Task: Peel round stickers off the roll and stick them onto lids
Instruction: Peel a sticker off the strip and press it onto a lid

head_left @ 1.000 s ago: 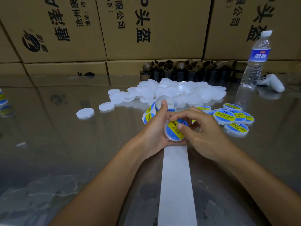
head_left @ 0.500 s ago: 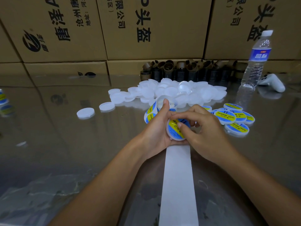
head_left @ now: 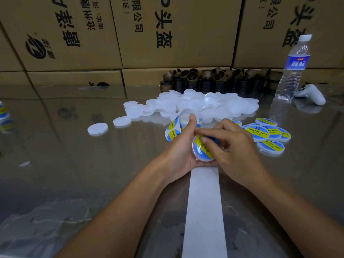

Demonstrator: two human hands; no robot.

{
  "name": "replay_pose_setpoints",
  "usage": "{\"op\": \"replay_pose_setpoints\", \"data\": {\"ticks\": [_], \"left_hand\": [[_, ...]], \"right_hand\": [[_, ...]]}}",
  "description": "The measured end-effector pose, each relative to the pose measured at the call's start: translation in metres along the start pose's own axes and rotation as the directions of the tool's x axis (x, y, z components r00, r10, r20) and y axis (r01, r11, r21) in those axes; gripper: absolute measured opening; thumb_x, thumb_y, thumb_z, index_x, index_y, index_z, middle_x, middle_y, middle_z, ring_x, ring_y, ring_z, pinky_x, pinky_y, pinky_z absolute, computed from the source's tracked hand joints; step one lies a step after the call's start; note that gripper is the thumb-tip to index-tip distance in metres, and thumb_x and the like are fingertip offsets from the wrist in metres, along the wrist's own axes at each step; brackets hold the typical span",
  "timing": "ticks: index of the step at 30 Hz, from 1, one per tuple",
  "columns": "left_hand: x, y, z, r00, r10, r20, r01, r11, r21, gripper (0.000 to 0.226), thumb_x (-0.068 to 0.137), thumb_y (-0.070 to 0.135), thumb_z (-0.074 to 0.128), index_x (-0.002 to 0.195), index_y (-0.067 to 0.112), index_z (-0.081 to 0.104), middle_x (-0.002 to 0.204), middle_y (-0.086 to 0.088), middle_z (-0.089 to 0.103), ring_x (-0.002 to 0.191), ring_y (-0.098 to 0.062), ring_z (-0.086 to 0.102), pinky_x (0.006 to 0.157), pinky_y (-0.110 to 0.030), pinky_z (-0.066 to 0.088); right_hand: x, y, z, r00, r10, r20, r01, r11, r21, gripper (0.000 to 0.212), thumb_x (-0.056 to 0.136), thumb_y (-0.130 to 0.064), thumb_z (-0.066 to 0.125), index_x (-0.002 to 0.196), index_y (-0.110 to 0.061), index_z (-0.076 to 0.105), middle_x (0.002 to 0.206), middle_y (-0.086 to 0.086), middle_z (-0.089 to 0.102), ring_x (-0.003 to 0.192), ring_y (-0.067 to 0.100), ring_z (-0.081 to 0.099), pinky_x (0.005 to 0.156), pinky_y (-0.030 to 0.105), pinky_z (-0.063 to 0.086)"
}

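Where lids [head_left: 257,132] lie (stickered) — "SOLDERING PASTE".

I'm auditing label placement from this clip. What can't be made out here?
Head view only.
- Sticker on the held lid: partly covered by fingers of the right hand.
- Right thumb: hidden under that hand.
- Sticker roll: mostly behind the left hand.
- Labelled objects, left edge: cut off.
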State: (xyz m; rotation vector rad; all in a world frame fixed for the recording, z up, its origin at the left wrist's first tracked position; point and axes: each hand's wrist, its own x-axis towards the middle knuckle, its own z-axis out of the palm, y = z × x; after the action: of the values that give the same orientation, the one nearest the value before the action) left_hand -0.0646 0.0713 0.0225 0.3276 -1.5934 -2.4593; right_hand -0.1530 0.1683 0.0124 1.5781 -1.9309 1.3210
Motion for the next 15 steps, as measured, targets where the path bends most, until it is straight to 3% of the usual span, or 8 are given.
{"op": "replay_pose_setpoints", "data": {"ticks": [4, 6, 10, 12, 15], "left_hand": [[-0.0002, -0.0003, 0.0011, 1.0, 0.005, -0.014, -0.004, 0.998, 0.057, 0.07, 0.098, 0.057, 0.018, 0.124, 0.002, 0.053, 0.116, -0.019, 0.06, 0.107, -0.028, 0.059, 0.097, -0.048, 0.048], [-0.0002, -0.0005, 0.0011, 0.999, 0.008, -0.041, -0.006, 0.998, 0.064, 0.065, 0.099, 0.052, 0.024, 0.126, 0.0, 0.052, 0.112, -0.018, 0.061, 0.103, -0.028, 0.06, 0.096, -0.048, 0.048], [-0.0016, -0.0032, 0.0015, 0.992, 0.086, -0.092, -0.076, 0.991, 0.11, 0.029, 0.1, 0.025, 0.041, 0.114, 0.003, 0.052, 0.113, -0.019, 0.06, 0.095, -0.028, 0.063, 0.089, -0.047, 0.053], [-0.0012, -0.0047, 0.0005, 0.987, 0.121, -0.102, -0.106, 0.985, 0.137, 0.026, 0.1, 0.018, 0.042, 0.116, 0.0, 0.053, 0.115, -0.021, 0.06, 0.097, -0.03, 0.063, 0.091, -0.049, 0.052], [-0.0013, -0.0046, -0.0002, 0.983, 0.157, -0.098, -0.143, 0.981, 0.134, 0.026, 0.101, 0.017, 0.04, 0.11, -0.002, 0.056, 0.111, -0.021, 0.062, 0.098, -0.031, 0.063, 0.088, -0.046, 0.055]], "right_hand": [[0.0018, 0.0014, -0.0015, 0.992, 0.118, -0.034, -0.113, 0.985, 0.131, 0.05, 0.079, -0.012, 0.073, 0.125, -0.028, 0.059, 0.073, -0.004, 0.052, 0.062, 0.008, 0.047, 0.058, 0.012, 0.037], [0.0029, 0.0017, -0.0025, 0.984, 0.174, -0.044, -0.165, 0.973, 0.161, 0.057, 0.076, -0.014, 0.075, 0.126, -0.032, 0.055, 0.079, -0.008, 0.053, 0.059, 0.009, 0.049, 0.057, 0.011, 0.039], [0.0059, -0.0002, -0.0045, 0.967, 0.241, -0.081, -0.225, 0.96, 0.169, 0.037, 0.077, -0.016, 0.073, 0.111, -0.027, 0.063, 0.085, -0.007, 0.049, 0.058, 0.011, 0.05, 0.058, 0.015, 0.039], [0.0064, -0.0007, -0.0047, 0.963, 0.263, -0.063, -0.248, 0.952, 0.181, 0.026, 0.08, -0.016, 0.071, 0.102, -0.029, 0.065, 0.082, -0.006, 0.05, 0.057, 0.01, 0.047, 0.06, 0.02, 0.04], [0.0067, -0.0003, -0.0044, 0.952, 0.307, -0.017, -0.295, 0.927, 0.233, 0.019, 0.082, -0.019, 0.07, 0.097, -0.03, 0.064, 0.082, -0.002, 0.052, 0.056, 0.009, 0.046, 0.058, 0.018, 0.039]]}}
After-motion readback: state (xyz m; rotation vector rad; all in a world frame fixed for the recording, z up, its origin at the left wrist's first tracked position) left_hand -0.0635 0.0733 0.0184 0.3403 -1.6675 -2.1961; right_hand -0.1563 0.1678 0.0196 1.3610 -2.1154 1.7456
